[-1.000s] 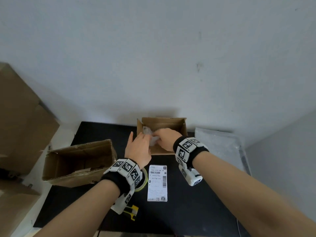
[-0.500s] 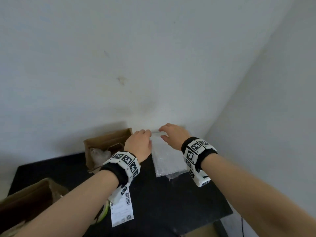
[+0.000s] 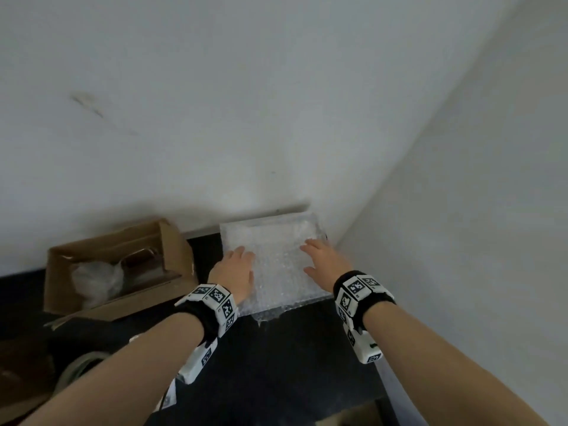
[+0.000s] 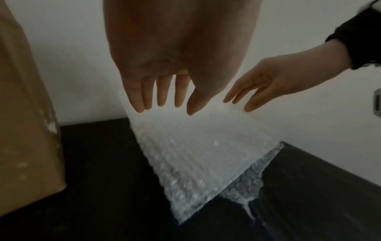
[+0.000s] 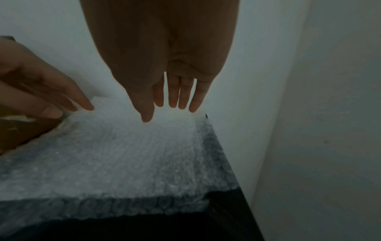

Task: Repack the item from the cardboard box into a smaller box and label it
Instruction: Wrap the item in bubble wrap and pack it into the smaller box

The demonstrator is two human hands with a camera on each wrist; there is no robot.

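A stack of bubble wrap sheets (image 3: pixel 276 259) lies in the far right corner of the black table (image 3: pixel 295 348). My left hand (image 3: pixel 235 272) hovers over its left side with fingers straight (image 4: pixel 163 97). My right hand (image 3: pixel 322 259) reaches over its right side, fingers also straight (image 5: pixel 175 101). Neither hand holds anything. The small open cardboard box (image 3: pixel 116 265) stands to the left by the wall, with the plastic-wrapped item (image 3: pixel 95 281) inside it. Part of the paper label (image 3: pixel 169 398) shows under my left forearm.
A roll of tape (image 3: pixel 76 370) lies at the lower left. A larger cardboard box (image 3: pixel 18 373) sits at the left edge. White walls (image 3: pixel 461 210) close in the table at the back and right. Another cardboard corner (image 3: pixel 350 416) shows at the bottom.
Both hands left the small box, with the wrapped item staying inside it, and moved right to the bubble wrap. My view swung right with them. The fingers have spread out over the sheets.
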